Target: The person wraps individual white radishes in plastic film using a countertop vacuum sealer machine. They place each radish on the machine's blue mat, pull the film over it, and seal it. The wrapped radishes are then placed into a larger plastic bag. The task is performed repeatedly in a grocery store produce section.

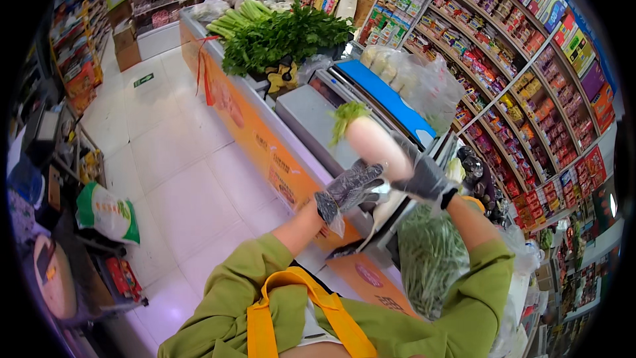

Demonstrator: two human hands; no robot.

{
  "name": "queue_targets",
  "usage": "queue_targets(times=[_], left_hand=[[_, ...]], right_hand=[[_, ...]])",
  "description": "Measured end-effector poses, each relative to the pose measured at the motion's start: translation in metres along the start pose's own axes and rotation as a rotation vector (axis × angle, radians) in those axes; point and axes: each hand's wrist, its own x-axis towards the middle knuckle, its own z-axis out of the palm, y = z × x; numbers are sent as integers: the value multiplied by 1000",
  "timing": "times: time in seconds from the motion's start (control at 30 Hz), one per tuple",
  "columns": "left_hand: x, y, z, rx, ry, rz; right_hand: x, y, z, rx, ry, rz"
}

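Your right grip (424, 176) wrapped round side of fat white radish (375, 144), leafy end (349, 118) poking out ahead, leftward. Your left grip (361, 184) loose, fingers out, just under radish's near end; can't tell if touching tbh.

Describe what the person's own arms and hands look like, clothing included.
Loose olive-green sleeves end near the elbows, leaving the forearms bare. The left hand and right hand wear dark grey gloves; clear plastic shows at the left wrist, a black band at the right.
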Motion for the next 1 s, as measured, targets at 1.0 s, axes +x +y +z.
queue_targets(times=[1.0], left_hand=[[357, 230, -204, 2254, -98, 141]], right_hand=[[155, 191, -31, -476, 570, 584]])
